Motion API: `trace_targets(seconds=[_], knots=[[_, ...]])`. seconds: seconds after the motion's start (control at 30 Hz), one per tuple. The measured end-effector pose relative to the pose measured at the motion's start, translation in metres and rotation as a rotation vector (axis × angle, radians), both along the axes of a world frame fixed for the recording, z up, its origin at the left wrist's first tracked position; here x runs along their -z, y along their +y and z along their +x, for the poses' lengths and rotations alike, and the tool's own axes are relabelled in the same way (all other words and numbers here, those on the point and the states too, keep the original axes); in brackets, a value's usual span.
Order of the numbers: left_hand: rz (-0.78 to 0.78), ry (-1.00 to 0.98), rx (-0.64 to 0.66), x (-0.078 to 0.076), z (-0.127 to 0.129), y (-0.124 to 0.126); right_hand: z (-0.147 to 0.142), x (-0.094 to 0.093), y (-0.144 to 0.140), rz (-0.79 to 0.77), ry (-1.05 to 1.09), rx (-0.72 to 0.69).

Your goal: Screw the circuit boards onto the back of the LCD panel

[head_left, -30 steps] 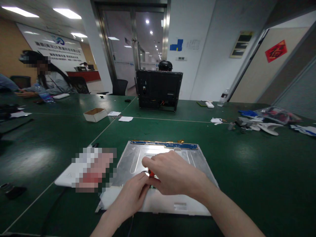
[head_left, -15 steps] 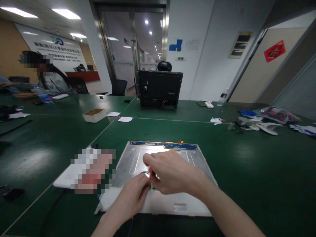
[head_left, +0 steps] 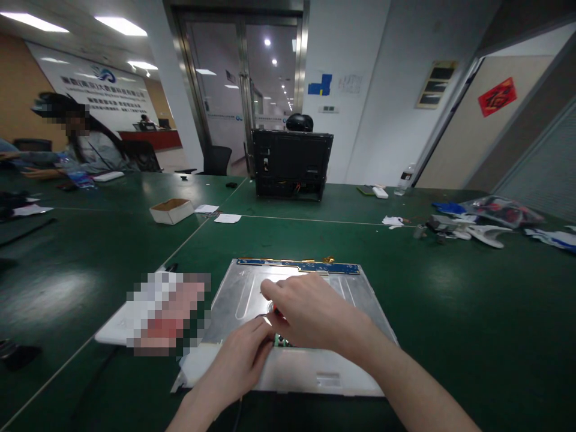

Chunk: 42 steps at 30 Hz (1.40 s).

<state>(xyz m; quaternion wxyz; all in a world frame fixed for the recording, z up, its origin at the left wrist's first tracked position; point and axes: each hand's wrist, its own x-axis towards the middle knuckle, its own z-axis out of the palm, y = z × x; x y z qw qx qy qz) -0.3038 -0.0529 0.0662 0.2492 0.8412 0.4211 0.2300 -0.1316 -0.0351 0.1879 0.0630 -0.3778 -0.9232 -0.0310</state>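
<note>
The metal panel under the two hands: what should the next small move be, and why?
Probably raise the right hand slightly for a clearer look: it hides most of the red object in its grip, and only a sliver of the green board on the metal panel shows, with the left hand close beside it.

A dark green table (head_left: pixel 450 336), its top crossed by thin pale seams, carries a flat metal panel (head_left: pixel 249 294) near its front edge. Just left of the panel lies a white slab (head_left: pixel 110 329), partly pixelated. Farther back are an open white box (head_left: pixel 171 212), white paper slips (head_left: pixel 227 218), an upright black casing (head_left: pixel 292 159) and a bottle (head_left: pixel 405 180). At far right sits what looks like a clear plastic bag (head_left: pixel 504 209).
</note>
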Motion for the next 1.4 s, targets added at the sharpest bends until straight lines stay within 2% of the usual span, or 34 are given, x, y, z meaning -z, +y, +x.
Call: trace_targets(seconds=[0.17,0.4,0.63,0.77,0.9,1.13,1.23,1.4], knots=[[0.006,-0.017,-0.012,0.003,-0.001,0.001,0.002,0.000,-0.001,-0.027,0.010,-0.047],[-0.024,-0.018,-0.006,0.003,0.000,0.002,0.000,0.006,0.003,0.002,0.002,0.005],[0.020,-0.055,-0.019,0.008,0.000,0.002,-0.002,-0.001,-0.004,-0.032,0.019,-0.091],[0.037,-0.025,-0.054,0.014,-0.001,0.003,-0.004,0.003,-0.002,-0.025,0.031,-0.049],[0.022,0.013,-0.023,0.011,-0.002,0.003,-0.004,0.007,0.002,-0.014,0.031,-0.005],[-0.002,-0.022,-0.009,0.002,0.000,0.001,0.000,-0.002,-0.003,-0.049,0.025,-0.071],[0.007,-0.028,-0.027,0.005,0.000,0.001,0.001,-0.001,-0.002,-0.043,0.016,-0.078],[0.013,-0.014,-0.015,0.010,-0.001,0.003,-0.001,0.005,0.003,-0.010,0.004,-0.007]])
